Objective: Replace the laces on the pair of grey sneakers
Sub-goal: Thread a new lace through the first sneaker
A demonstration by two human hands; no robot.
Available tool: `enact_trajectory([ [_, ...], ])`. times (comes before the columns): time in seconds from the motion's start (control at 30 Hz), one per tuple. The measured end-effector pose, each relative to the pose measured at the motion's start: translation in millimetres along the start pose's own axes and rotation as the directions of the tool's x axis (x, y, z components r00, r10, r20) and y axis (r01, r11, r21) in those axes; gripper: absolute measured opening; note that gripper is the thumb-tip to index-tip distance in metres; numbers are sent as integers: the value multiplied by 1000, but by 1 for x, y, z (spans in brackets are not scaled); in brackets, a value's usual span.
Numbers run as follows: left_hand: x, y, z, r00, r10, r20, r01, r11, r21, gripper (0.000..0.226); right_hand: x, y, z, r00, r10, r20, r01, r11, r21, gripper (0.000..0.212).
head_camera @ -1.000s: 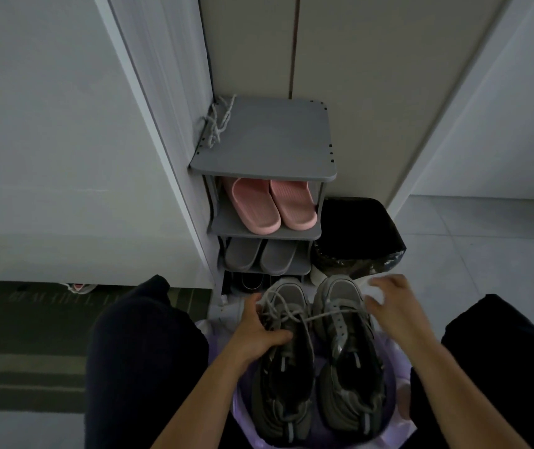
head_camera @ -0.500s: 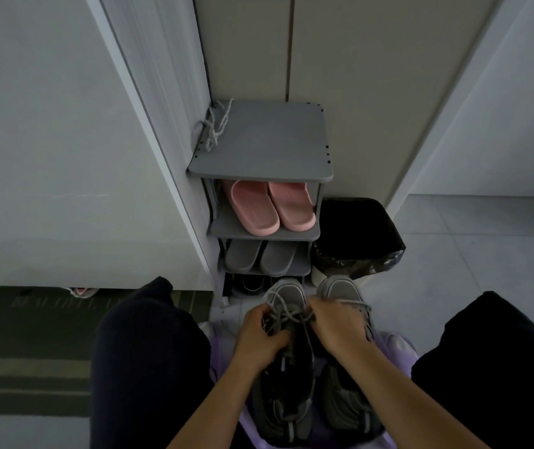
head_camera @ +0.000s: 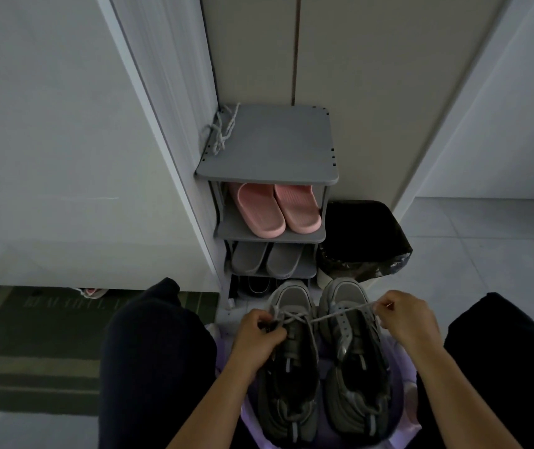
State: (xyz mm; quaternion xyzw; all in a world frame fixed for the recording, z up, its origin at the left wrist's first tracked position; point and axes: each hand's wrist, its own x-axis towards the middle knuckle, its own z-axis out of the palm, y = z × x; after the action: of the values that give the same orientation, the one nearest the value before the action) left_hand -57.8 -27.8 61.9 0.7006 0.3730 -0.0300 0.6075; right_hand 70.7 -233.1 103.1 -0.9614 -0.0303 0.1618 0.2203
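Observation:
Two grey sneakers stand side by side between my knees, toes pointing away, on a pale purple cloth. My left hand grips the left sneaker at its laced upper part. My right hand pinches a grey lace and holds it taut across the right sneaker, the lace running back to the left sneaker's eyelets. A second bundle of grey laces lies on the top of the shoe rack, at its back left corner.
A grey shoe rack stands straight ahead with pink slippers and grey slippers on lower shelves. A black-bagged bin sits to its right. A green doormat lies left. My dark-trousered knees flank the shoes.
My right hand came in to the left sneaker's laces, took hold of a lace end and has pulled it out to the right, over the right sneaker. My left hand stayed on the left sneaker.

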Motion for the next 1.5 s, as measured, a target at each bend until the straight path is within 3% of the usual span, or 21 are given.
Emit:
enact_trajectory([
  [0.13, -1, 14, -2, 996, 1, -91, -38, 912, -408, 16, -2, -10, 5, 997, -81, -11, 81, 955, 286, 14],
  [0.17, 1, 19, -3, 994, -30, -104, -31, 838, -545, 15, -5, -15, 5, 999, -53, 3, 46, 885, 463, 15],
  [0.23, 5, 27, -3, 989, -92, -112, -17, 697, -717, 19, -10, -26, 5, 998, 30, 49, -57, 618, 784, 4],
  [0.33, 7, 35, -3, 985, -71, -156, -66, 683, -728, 23, -15, -37, 0, 991, 109, 75, -105, 296, 950, 14],
  [0.4, 8, 40, -6, 980, 66, -187, -144, 886, -442, 19, -18, -45, -4, 994, 45, 96, -103, 230, 968, 11],
  [0.43, 10, 43, -10, 963, 182, -197, -204, 975, -93, 20, -20, -50, -6, 992, -25, 124, -114, 250, 962, 10],
  [0.47, 12, 46, -13, 935, 316, -163, -267, 926, 267, 28, -21, -56, -9, 979, -115, 170, -127, 310, 942, 12],
  [0.5, 13, 51, -17, 890, 446, -89, -355, 804, 477, 39, -23, -64, -12, 950, -219, 222, -120, 400, 908, 15],
  [0.53, 12, 59, -18, 845, 535, 4, -455, 714, 532, 48, -25, -72, -15, 907, -318, 277, -93, 488, 868, 18],
  [0.63, 2, 87, -10, 740, 594, 317, -671, 683, 287, 40, -30, -94, -25, 770, -542, 336, 37, 564, 825, 22],
  [0.73, -1, 97, -11, 776, 466, 425, -586, 782, 214, 9, -22, -101, -35, 831, -531, 169, 127, 475, 871, 20],
  [0.87, 12, 79, -40, 891, 366, 269, -410, 903, 129, 14, 2, -70, -42, 974, -222, 34, 44, 340, 939, 18],
  [1.0, 14, 67, -72, 949, 312, 40, -311, 950, -32, 8, 16, -31, -34, 998, 12, 65, -65, 278, 958, 19],
  [1.07, 13, 68, -75, 947, 319, -22, -320, 946, -44, 12, 19, -19, -23, 994, 84, 65, -94, 411, 907, 12],
  [1.1, 12, 69, -72, 947, 320, -20, -320, 947, -20, 13, 20, -15, -17, 995, 95, 22, -73, 573, 816, 10],
  [1.17, 9, 74, -59, 941, 332, 62, -336, 940, 57, 13, 17, -18, -7, 995, -33, -93, 73, 874, 481, 23],
  [1.2, 8, 77, -50, 927, 352, 132, -366, 925, 103, 14, 11, -26, -3, 978, -172, -119, 203, 913, 354, 27],
  [1.27, 4, 81, -33, 884, 388, 261, -439, 880, 179, 18, -7, -52, 2, 894, -447, -25, 434, 852, 293, 34],
  [1.33, 0, 84, -22, 866, 402, 296, -469, 859, 204, 17, -21, -73, 13, 793, -592, 143, 523, 783, 336, 31],
  [1.44, -2, 83, -24, 891, 379, 249, -416, 903, 113, 12, -22, -78, 23, 792, -600, 107, 537, 771, 343, 5],
  [1.5, 0, 76, -31, 921, 328, 208, -331, 943, -21, 16, -17, -70, 23, 819, -564, 106, 518, 806, 287, 9],
])
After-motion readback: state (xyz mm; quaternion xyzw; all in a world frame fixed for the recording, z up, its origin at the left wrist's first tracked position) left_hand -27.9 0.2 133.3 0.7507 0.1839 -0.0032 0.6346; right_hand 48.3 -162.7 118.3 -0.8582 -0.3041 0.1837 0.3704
